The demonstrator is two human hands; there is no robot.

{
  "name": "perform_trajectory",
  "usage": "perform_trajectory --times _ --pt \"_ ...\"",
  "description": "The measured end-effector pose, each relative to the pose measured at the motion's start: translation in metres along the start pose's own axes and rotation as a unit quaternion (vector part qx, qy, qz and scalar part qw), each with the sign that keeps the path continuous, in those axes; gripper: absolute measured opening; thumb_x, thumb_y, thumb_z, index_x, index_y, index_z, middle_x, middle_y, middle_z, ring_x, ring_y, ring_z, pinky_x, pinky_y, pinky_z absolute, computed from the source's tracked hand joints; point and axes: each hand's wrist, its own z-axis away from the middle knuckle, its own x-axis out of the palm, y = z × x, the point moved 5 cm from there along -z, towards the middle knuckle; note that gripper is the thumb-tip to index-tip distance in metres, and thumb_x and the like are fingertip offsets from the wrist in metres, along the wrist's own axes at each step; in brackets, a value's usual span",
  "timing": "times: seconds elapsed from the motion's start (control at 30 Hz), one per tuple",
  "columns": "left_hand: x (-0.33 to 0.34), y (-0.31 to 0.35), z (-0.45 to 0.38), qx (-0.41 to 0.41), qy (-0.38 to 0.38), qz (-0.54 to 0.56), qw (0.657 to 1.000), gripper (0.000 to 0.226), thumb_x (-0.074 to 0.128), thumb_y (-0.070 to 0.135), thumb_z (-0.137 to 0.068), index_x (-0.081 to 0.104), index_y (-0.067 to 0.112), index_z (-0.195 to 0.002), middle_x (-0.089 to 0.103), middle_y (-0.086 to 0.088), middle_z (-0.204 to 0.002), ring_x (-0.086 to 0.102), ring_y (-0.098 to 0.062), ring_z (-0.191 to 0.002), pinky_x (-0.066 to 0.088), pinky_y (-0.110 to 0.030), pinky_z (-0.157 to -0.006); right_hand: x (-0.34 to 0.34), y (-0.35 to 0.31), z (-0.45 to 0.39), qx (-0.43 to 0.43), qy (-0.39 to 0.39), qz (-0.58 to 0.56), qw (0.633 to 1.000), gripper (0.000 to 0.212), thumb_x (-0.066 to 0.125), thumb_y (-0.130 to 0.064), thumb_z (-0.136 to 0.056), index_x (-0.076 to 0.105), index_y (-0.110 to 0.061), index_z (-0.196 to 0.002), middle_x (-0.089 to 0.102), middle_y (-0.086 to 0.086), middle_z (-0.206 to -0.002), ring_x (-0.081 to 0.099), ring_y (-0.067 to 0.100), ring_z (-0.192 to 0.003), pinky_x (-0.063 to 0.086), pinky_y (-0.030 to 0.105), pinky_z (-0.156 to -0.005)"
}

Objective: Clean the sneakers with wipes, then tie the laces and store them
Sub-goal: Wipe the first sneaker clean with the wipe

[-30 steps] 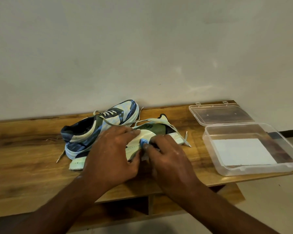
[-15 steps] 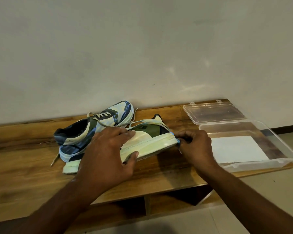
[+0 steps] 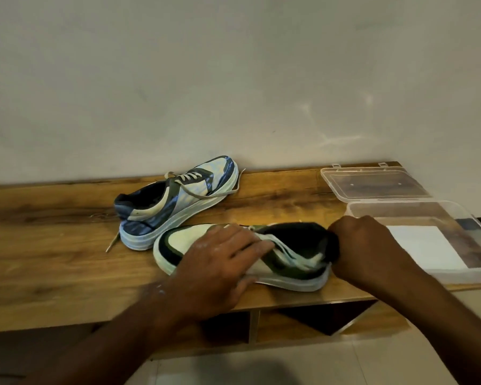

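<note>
Landmark: the wooden shelf (image 3: 53, 245), running along a pale wall (image 3: 233, 79); all places below are given against it.
Far sneaker: a blue-and-white sneaker (image 3: 175, 201) stands upright on the shelf's back half, left of centre, toe toward the wall, its laces (image 3: 206, 194) loose and trailing over the wood.
Near sneaker: a green, black and cream sneaker (image 3: 289, 257) lies at the shelf's front edge, near the middle, just in front of the far one, toe to the left and heel to the right.
Left hand: the left hand (image 3: 217, 262) rests across the near sneaker's middle, fingers straight and spread over the upper, thumb at the sole's front edge; it presses rather than clasps.
Right hand: the right hand (image 3: 367, 248) is at the near sneaker's heel with fingers curled under; whether it pinches the heel or a wipe cannot be told.
Box: a clear plastic box (image 3: 472, 229) sits on the shelf's right end, its lid (image 3: 372, 184) folded open toward the wall, a white sheet (image 3: 425, 248) lying flat inside.
</note>
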Motion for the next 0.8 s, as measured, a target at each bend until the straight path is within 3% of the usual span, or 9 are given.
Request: perform_trajectory --times 0.1,0.2,0.4,0.5,0.57,0.63,0.7,0.8 --pt "0.009 0.002 0.003 0.026 -0.017 -0.013 0.999 0.059 0.080 0.025 -0.086 0.060 0.012 -0.140 0.065 -0.006 -0.126 0.059 -0.022 -0.115 0.056 -0.041 -0.092 0.002 -0.004 0.006 -0.002 -0.027 0.014 1.000 0.022 0.079 -0.023 -0.080 0.067 -0.022 -0.099 0.061 -0.001 -0.082 0.062 0.018 -0.078 0.056 0.028 -0.073" --pt "0.008 0.004 0.002 0.028 -0.006 -0.011 1.000 0.052 0.075 0.018 -0.090 0.061 0.011 -0.139 0.064 -0.008 -0.124 0.058 -0.024 -0.114 0.056 -0.041 -0.092 0.002 -0.001 0.008 0.015 -0.031 0.021 0.999 0.022 0.079 -0.025 -0.080 0.067 -0.022 -0.099 0.056 -0.003 -0.077 0.060 0.018 -0.074 0.056 0.030 -0.071" --pt "0.021 0.010 -0.007 0.046 -0.009 0.008 0.999 0.054 0.076 0.003 -0.085 0.061 0.008 -0.137 0.059 -0.011 -0.127 0.054 -0.025 -0.119 0.054 -0.043 -0.096 -0.016 0.003 0.014 0.012 0.117 0.025 0.993 0.025 0.082 -0.011 -0.069 0.075 -0.013 -0.092 0.069 0.010 -0.077 0.063 0.033 -0.072 0.050 0.035 -0.061" --pt "0.027 0.006 -0.014 0.057 -0.014 0.020 0.998 0.054 0.075 0.001 -0.084 0.063 0.009 -0.136 0.058 -0.011 -0.130 0.050 -0.025 -0.124 0.054 -0.044 -0.100 -0.015 0.001 0.015 -0.019 0.076 0.032 0.996 0.017 0.083 -0.019 -0.071 0.073 -0.023 -0.084 0.060 -0.001 -0.063 0.053 0.019 -0.056 0.035 0.024 -0.050" --pt "0.029 0.005 -0.020 0.066 -0.007 0.025 0.997 0.055 0.076 0.000 -0.082 0.064 0.009 -0.135 0.059 -0.012 -0.131 0.049 -0.026 -0.126 0.054 -0.045 -0.102 -0.015 0.004 0.015 -0.019 0.043 0.061 0.997 0.026 0.082 -0.025 -0.074 0.056 -0.030 -0.071 0.046 -0.007 -0.057 0.041 0.010 -0.050 0.029 0.022 -0.048" --pt "0.030 0.005 -0.024 0.072 0.002 0.014 0.997 0.057 0.078 0.001 -0.080 0.065 0.009 -0.134 0.061 -0.012 -0.131 0.048 -0.026 -0.127 0.054 -0.044 -0.103 -0.017 0.004 0.017 -0.013 0.021 0.087 0.996 0.036 0.080 -0.029 -0.076 0.043 -0.030 -0.071 0.042 -0.007 -0.057 0.039 0.009 -0.050 0.032 0.024 -0.050" --pt "0.031 0.007 -0.028 0.068 0.010 0.006 0.998 0.054 0.075 0.003 -0.080 0.065 0.009 -0.133 0.062 -0.012 -0.130 0.047 -0.025 -0.127 0.053 -0.044 -0.102 -0.022 0.002 0.020 -0.005 0.004 0.103 0.995 0.036 0.077 -0.033 -0.078 0.042 -0.028 -0.074 0.042 -0.008 -0.061 0.042 0.010 -0.053 0.038 0.025 -0.054" --pt "0.034 0.010 -0.032 0.066 0.011 0.009 0.998 0.046 0.058 0.002 -0.087 0.065 0.007 -0.132 0.063 -0.014 -0.129 0.051 -0.027 -0.126 0.057 -0.045 -0.099 -0.032 -0.002 0.029 0.022 -0.048 0.126 0.991 0.047 0.074 -0.036 -0.082 0.030 -0.029 -0.069 0.042 -0.008 -0.067 0.043 0.009 -0.058 0.045 0.025 -0.062"
